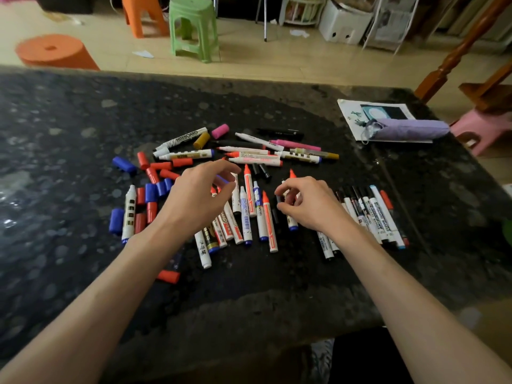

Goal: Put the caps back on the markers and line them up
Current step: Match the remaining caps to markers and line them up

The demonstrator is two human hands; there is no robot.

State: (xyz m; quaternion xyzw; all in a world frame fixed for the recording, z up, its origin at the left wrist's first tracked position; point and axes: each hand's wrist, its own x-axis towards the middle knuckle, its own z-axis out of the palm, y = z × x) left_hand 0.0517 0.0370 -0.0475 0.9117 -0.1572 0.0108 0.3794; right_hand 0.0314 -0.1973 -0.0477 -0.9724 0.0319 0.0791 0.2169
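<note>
Left hand (199,198) hovers open above uncapped markers (246,214); right hand (310,203), beside it, pinches one orange-tipped marker (291,174)

A dark speckled stone tabletop (69,134) fills the frame's middle. At its centre lie uncapped white-barrelled markers (250,156), scattered. Left of centre lie loose red plastic caps (182,162) and blue plastic caps (123,164), with a pink cap (220,131) above centre. Right of centre, more markers lie side by side in a row (379,214). At upper right lies a printed white paper sheet (352,112).
</note>
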